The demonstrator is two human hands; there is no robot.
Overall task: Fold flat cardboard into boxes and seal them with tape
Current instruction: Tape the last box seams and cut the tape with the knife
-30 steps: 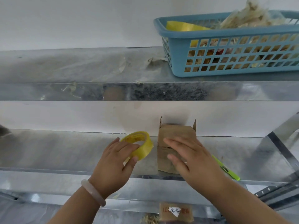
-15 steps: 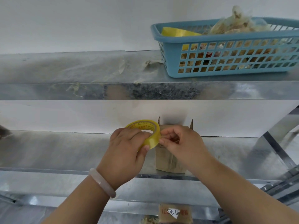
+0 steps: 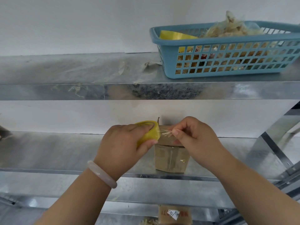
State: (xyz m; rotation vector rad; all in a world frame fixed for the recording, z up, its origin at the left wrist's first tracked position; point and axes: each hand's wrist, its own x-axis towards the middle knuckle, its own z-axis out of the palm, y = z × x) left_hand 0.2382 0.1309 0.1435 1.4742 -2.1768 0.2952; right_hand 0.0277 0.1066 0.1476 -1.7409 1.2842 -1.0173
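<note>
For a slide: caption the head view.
Left hand grips tape roll; right hand pinches its end near a cardboard box.

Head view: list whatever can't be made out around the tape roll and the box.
Cardboard box: top hidden behind both hands; flaps' state unclear.
Tape roll: mostly covered by the left hand.
Tape end pinched by the right hand: thin, glary; width unclear.
Labelled box below: cut off by the bottom edge; writing unreadable.
</note>
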